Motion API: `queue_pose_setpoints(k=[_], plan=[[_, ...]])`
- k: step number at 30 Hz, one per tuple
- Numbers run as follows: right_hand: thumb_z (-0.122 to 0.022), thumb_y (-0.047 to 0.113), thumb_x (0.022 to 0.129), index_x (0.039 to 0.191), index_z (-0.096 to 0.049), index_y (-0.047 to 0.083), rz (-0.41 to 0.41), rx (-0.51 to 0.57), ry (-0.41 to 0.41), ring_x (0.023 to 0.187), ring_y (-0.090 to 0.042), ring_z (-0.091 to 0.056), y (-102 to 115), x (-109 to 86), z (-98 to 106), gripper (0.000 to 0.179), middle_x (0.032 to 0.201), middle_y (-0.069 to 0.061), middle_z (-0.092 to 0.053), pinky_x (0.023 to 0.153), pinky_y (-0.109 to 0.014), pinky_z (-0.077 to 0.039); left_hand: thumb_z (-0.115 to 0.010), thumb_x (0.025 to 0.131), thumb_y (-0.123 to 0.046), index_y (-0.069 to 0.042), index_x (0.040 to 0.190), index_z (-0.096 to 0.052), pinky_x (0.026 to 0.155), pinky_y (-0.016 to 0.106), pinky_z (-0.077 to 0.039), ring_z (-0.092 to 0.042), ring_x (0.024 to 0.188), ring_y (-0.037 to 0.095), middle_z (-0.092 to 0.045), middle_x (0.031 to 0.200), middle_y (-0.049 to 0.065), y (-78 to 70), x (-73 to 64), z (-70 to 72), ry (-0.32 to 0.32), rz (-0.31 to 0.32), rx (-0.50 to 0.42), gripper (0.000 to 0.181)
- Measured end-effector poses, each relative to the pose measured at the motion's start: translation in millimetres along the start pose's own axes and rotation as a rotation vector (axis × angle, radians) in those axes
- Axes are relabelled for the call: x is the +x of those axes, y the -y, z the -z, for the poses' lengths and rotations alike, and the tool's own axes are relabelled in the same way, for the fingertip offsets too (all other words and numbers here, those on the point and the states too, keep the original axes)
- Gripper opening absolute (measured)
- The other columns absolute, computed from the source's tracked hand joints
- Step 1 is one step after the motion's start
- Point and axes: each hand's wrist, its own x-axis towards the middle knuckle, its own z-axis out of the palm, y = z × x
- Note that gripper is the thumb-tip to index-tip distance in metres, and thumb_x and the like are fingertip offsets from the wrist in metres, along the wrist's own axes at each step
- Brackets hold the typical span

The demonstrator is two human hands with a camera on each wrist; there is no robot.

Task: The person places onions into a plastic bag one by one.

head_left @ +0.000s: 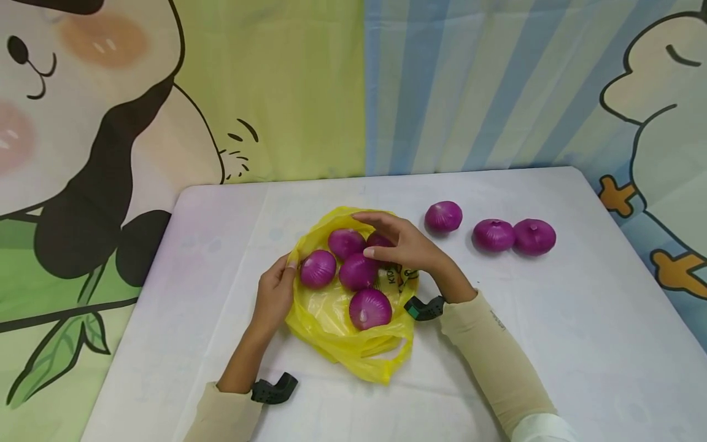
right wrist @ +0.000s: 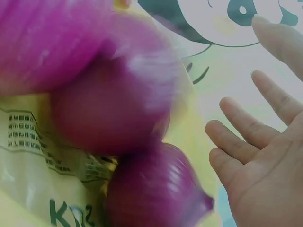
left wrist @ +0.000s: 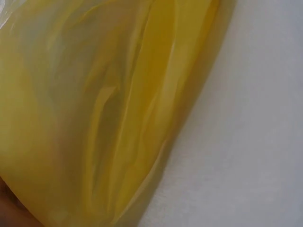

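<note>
Left hand (head_left: 276,291) pinches the yellow bag (head_left: 326,307), likely limp and best held by its rim; beside the spread, empty right hand (head_left: 407,245), onions (head_left: 358,273) look firm and slick

The head view is evenly bright, the left wrist view dim, the right's onions (right wrist: 113,99) blurred.

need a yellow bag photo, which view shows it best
Head view: the yellow bag shows almost its whole outline. Left wrist shows only one side, close up; right wrist, printed parts beside onions.
</note>
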Motion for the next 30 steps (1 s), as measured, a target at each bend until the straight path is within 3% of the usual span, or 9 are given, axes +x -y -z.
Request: queue_pose_setpoints(k=[12, 19, 26, 30], plan=[[-0.064, -0.003, 0.09, 0.142, -0.042, -0.004, 0.011, -0.027, -0.032, 0.134, -0.045, -0.035, 1.0, -11.1, 10.3, 0.056, 0.147, -0.023, -0.039, 0.107, -0.056, -0.033, -0.042, 0.105, -0.022, -0.002, 0.133, -0.057, 0.105, 0.036, -0.04, -0.05, 0.125, 0.02, -0.058, 0.131, 0.012, 0.8, 0.4, 1.3, -0.001, 0.003, 0.003, 0.038], [-0.065, -0.004, 0.089, 0.142, -0.044, -0.002, 0.008, -0.084, -0.075, 0.139, -0.028, -0.033, 4.1, -17.9, 18.4, 0.056, 0.146, -0.017, -0.043, 0.107, -0.057, -0.032, -0.042, 0.105, -0.024, -0.003, 0.134, -0.057, 0.107, 0.036, -0.038, -0.048, 0.127, 0.019, -0.058, 0.133, 0.009, 1.2, 0.2, 0.3, -0.006, 0.009, 0.014, 0.039], [-0.065, -0.004, 0.089, 0.139, -0.047, -0.001, -0.012, -0.128, -0.142, 0.139, -0.021, -0.035, 5.7, -26.3, 32.7, 0.053, 0.142, -0.015, -0.047, 0.114, -0.038, -0.025, -0.041, 0.105, -0.025, -0.004, 0.134, -0.056, 0.106, 0.035, -0.039, -0.048, 0.127, 0.018, -0.058, 0.133, 0.009, 4.3, 0.7, -0.1, -0.002, -0.002, 0.019, 0.039], [-0.065, -0.007, 0.089, 0.138, -0.048, -0.002, -0.006, -0.141, -0.176, 0.138, -0.025, -0.035, 4.8, -31.8, 43.0, 0.053, 0.141, -0.02, -0.047, 0.115, -0.038, -0.023, -0.041, 0.105, -0.025, -0.004, 0.134, -0.056, 0.106, 0.035, -0.04, -0.048, 0.127, 0.018, -0.058, 0.133, 0.009, 5.3, 1.1, -0.4, 0.01, -0.003, 0.013, 0.04]])
